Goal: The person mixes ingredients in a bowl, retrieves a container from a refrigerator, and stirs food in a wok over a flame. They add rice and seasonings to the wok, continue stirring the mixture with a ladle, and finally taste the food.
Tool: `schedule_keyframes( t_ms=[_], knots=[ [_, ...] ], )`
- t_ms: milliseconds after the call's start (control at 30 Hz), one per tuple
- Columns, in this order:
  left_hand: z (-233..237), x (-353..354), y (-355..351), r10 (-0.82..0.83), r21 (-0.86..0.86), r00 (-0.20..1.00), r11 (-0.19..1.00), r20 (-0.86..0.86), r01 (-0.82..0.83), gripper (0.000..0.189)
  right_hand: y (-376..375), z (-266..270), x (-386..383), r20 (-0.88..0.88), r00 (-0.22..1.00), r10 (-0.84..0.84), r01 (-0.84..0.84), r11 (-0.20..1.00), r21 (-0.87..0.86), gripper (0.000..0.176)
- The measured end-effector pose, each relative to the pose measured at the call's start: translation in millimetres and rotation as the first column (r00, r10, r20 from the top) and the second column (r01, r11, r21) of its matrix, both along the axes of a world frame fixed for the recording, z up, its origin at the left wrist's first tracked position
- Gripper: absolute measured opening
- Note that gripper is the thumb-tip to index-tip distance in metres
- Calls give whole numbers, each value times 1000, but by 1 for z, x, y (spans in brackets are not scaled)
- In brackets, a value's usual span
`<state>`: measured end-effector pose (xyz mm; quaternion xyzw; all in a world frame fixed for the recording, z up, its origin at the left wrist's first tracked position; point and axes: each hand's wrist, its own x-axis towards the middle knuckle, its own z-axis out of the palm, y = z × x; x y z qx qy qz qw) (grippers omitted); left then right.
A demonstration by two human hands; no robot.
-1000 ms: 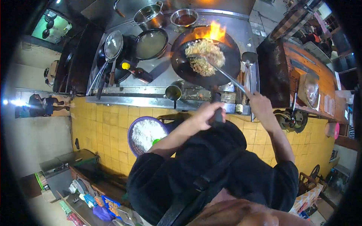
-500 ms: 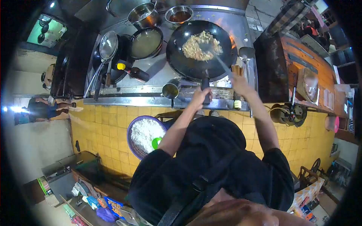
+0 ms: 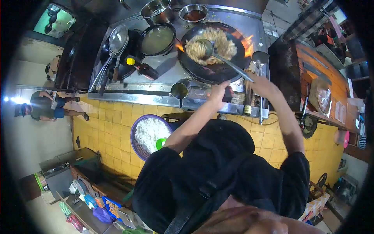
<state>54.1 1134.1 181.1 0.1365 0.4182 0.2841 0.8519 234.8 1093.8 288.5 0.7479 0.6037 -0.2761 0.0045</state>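
Note:
My left hand [image 3: 218,94] is wrapped round the handle of a large black wok [image 3: 194,71], whose near edge is tipped slightly toward me. In my right hand [image 3: 264,85] is a long-handled metal ladle [image 3: 230,64]. Its bowl lies among the chopped, light brown food [image 3: 225,43] in the wok. Flames [image 3: 248,46] lick up around the wok's right rim, with a smaller one at the left. Just below my right hand, a bundle of thin sticks [image 3: 248,90] stands at the stove's front edge.
Left of the wok are a pan of cloudy liquid [image 3: 157,40], a dark bottle with a yellow cap [image 3: 146,71], a strainer [image 3: 118,39] and a metal cup [image 3: 179,91]. A spatula [image 3: 260,58] lies at right. White rice fills a purple basket [image 3: 134,146] on the floor. A person [image 3: 44,106] stands far left.
The ladle has swept left through the food, and its bowl now shows clearly. Flames have grown around the wok. At the far left, the other person has turned and changed stance.

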Motion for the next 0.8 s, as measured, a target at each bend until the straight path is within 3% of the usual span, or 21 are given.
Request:
schedule_keyframes(
  t_ms=[33, 100, 133, 200, 267, 333, 367, 400, 467, 500, 533, 600, 667, 700, 733, 767, 800],
  knots=[
    [40, -6, -9, -54, -100, 993, 993, 100, 64, 14, -17, 27, 1, 202, 978, 55, -49, 998, -34, 49],
    [99, -25, -17, -153, -198, 954, 958, 258, 208, 13, -34, 39, 6, 430, 874, 226, -190, 974, -126, 55],
    [90, -31, -6, -153, -199, 954, 958, 257, 208, 13, -41, 37, 7, 429, 874, 226, -190, 974, -127, 55],
    [41, -40, 24, -161, -185, 926, 954, 343, 234, 15, -59, 29, 7, 427, 869, 250, -291, 956, 33, 60],
    [4, -43, 26, -134, -202, 952, 960, 275, 194, 13, -71, 24, 9, 409, 882, 235, -296, 951, 92, 60],
    [2, -40, -9, -227, 22, 956, 972, -189, 235, 12, -76, 22, 6, 398, 892, 213, -297, 941, 161, 61],
    [17, -32, -35, -110, 85, 991, 990, -82, 117, 11, -74, 21, -1, 401, 899, 177, -260, 952, 164, 60],
    [36, -34, -52, -254, -41, 966, 967, -42, 252, 11, -79, 17, -9, 389, 909, 147, -219, 964, 148, 60],
    [62, -40, -66, -366, -38, 929, 929, 50, 368, 12, -75, 5, -11, 382, 917, 114, -173, 977, 124, 61],
    [61, -40, -50, -432, -19, 901, 902, -27, 432, 13, -75, 2, -10, 356, 929, 106, -161, 979, 128, 61],
    [58, -38, -30, -325, -60, 945, 945, -36, 322, 16, -82, -4, -11, 322, 940, 109, -154, 981, 116, 61],
    [3, -40, 17, -192, 15, 980, 981, 48, 192, 17, -79, -23, -4, 311, 949, 59, -87, 993, 77, 63],
    [6, -40, 3, -128, 60, 977, 988, -169, 140, 18, -71, -30, 7, 315, 949, -8, -13, 998, 67, 64],
    [-8, -41, -15, -101, 48, 977, 993, -189, 112, 19, -63, -27, 16, 293, 954, -57, 34, 996, 83, 63],
    [13, -48, -32, -253, 95, 963, 960, -93, 262, 16, -52, -26, 29, 270, 956, -111, 85, 991, 103, 62],
    [44, -51, -47, -279, 27, 960, 960, 34, 278, 13, -45, -39, 56, 238, 970, -49, 26, 994, 102, 58],
    [54, -53, -55, -290, -82, 957, 954, -9, 289, 13, -46, -19, 61, 109, 994, -9, -17, 972, 235, 54]
  ],
)
